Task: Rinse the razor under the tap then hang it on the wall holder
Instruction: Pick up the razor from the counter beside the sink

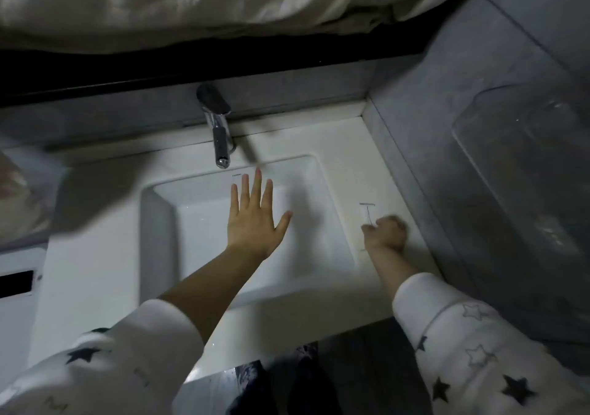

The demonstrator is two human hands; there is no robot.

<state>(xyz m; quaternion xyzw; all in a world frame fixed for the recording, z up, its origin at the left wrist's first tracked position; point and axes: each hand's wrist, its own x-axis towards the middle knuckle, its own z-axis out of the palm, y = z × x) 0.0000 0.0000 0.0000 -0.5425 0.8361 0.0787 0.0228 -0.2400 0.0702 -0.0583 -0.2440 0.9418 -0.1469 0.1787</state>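
Note:
A thin razor (pixel 367 212) lies on the white counter to the right of the sink basin (pixel 159 229), its T-shaped head pointing away from me. My right hand (pixel 386 232) is curled over the lower end of its handle, blurred by motion. My left hand (pixel 253 215) hovers flat over the basin with fingers spread, just below the spout of the chrome tap (pixel 218 127). No water runs from the tap. No wall holder can be made out in this dim view.
A grey tiled wall (pixel 447 146) rises along the counter's right edge, with a clear plastic container (pixel 523 165) mounted on it. A pale curtain or cloth (pixel 223 2) hangs above a dark ledge behind the tap. The counter's front edge is near my body.

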